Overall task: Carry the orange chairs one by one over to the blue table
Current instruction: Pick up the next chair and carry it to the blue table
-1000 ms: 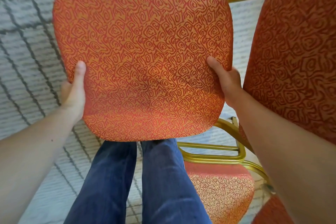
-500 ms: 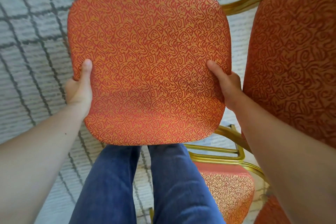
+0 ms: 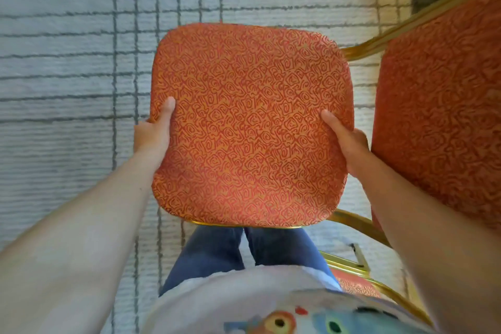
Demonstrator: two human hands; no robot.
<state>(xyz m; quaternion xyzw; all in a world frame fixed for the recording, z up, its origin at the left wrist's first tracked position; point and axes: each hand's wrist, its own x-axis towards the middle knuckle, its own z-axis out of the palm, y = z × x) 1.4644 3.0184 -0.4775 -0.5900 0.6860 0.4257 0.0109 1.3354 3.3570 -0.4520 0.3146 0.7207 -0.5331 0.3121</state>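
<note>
Orange chair seat, patterned with red swirls, fills the middle of the view, held up in front of the person's body above a grey carpet crossed by dark lines. The left hand grips the seat's left edge with the thumb lying on top; the right hand grips the right edge the same way, and the fingers of both are hidden underneath. A thin strip of gold frame shows along the near edge of the seat. Just to the right stands a second orange chair, its padded back nearly touching the right wrist, and its gold frame curves close under the held seat. Likely trouble: the hidden legs of the carried chair could catch on that neighbouring frame as it swings away, or the smooth padded edges could slip from a thumb-and-finger hold. The person's jeans sit directly below, so a drop would land near the feet. The blue table is not in view, and the wide seat blocks sight of the floor ahead.
</note>
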